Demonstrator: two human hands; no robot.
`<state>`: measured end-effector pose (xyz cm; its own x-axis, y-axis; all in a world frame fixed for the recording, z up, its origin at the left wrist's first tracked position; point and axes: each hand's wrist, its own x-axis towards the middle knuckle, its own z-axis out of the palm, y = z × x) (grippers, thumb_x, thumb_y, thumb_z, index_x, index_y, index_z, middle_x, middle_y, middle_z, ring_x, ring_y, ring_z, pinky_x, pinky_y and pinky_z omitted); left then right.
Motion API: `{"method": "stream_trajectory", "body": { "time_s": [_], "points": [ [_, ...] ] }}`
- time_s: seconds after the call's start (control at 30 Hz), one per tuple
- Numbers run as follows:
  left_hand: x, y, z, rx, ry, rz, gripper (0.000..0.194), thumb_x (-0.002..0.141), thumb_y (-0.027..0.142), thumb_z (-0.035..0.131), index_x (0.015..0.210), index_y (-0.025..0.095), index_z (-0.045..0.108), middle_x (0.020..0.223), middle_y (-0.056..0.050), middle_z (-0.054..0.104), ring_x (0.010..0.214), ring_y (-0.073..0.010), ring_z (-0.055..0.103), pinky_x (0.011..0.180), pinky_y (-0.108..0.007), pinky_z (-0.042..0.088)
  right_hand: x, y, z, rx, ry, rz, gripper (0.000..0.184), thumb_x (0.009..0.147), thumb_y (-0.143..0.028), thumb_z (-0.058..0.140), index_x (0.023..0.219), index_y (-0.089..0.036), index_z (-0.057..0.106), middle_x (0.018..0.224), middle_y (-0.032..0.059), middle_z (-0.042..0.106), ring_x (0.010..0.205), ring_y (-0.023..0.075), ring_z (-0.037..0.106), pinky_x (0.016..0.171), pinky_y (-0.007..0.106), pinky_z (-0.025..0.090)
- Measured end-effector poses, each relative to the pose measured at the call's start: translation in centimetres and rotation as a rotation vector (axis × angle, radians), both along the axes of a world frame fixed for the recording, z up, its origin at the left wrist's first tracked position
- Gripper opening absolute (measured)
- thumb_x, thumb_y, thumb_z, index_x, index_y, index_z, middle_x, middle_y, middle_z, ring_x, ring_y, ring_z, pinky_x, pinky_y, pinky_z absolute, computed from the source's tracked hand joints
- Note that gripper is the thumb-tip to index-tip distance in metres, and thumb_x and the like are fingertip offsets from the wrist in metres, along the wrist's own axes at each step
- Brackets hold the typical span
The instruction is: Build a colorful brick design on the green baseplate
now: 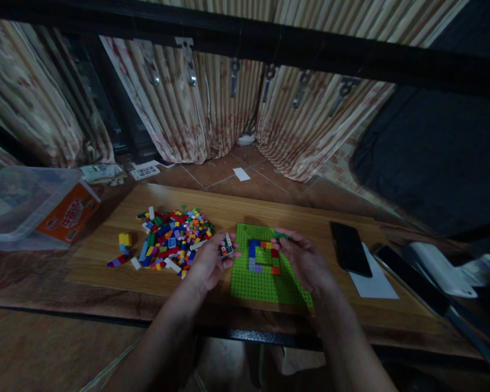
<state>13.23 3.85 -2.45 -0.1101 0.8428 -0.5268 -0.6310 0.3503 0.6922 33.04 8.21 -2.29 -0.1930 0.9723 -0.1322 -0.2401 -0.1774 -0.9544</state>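
My left hand [210, 261] is closed around a small white piece with dark patches [226, 246], just left of the green baseplate [245, 291]. Between the thumb and fingers of my right hand [304, 258] is a dark green brick [280, 236], held above the plate's upper right part. On the plate, blue bricks [252, 249], orange ones [275, 270], and red, yellow and light purple ones form a square outline with a gap. My right fingers hide part of the plate. Left of my left hand lies a heap of mixed toy bricks [171, 234].
A yellow brick [124, 239] lies apart at the heap's left. Beyond the wooden board's left end stands a clear plastic bin [20, 218] with an orange label. A black phone [350, 247] rests partly on white paper [378, 280] at right, near another dark device [410, 279].
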Motion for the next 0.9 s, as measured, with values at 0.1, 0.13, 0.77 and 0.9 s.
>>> {"method": "stream_trajectory", "body": {
  "time_s": [0.1,0.13,0.77,0.9],
  "points": [
    [-0.1,0.0,0.1,-0.001,-0.044,-0.01,0.019,0.086,0.027,0.049,0.087,0.013,0.062,0.069,-0.004,0.065,0.056,-0.0132,0.065,0.043,-0.019,0.045,0.6,0.2,0.0,-0.021,-0.069,0.02,0.037,0.062,-0.04,0.08,0.092,-0.021,0.07,0.073,0.0006,0.068,0.069,0.0134,0.063,0.073,0.031,0.052],
    [-0.2,0.0,0.1,-0.003,-0.053,-0.01,0.02,0.086,0.027,0.048,0.087,0.013,0.062,0.07,-0.004,0.065,0.057,-0.0136,0.065,0.044,-0.019,0.046,0.7,0.1,0.0,-0.033,-0.08,0.027,0.039,0.061,-0.042,0.08,0.093,-0.021,0.07,0.071,0.0003,0.067,0.066,0.0132,0.062,0.069,0.031,0.052],
    [1.4,-0.7,-0.1,0.146,0.097,-0.174,0.032,0.066,0.042,0.075,0.081,0.016,0.065,0.072,0.001,0.062,0.062,-0.0091,0.059,0.048,-0.017,0.04,-6.1,-1.6,-0.7,0.107,-0.19,0.083,0.041,0.077,-0.051,0.062,0.095,-0.016,0.07,0.081,0.004,0.07,0.057,0.0119,0.062,0.056,0.025,0.051],
    [0.9,-0.9,0.0,0.154,0.21,-0.155,0.036,0.06,0.039,0.08,0.083,0.016,0.066,0.073,-0.001,0.064,0.065,-0.0106,0.06,0.048,-0.017,0.039,-6.9,-1.6,-1.1,0.103,-0.228,0.021,0.036,0.073,-0.049,0.067,0.091,-0.018,0.071,0.082,0.0028,0.071,0.054,0.0124,0.062,0.054,0.026,0.053]
  ]
}}
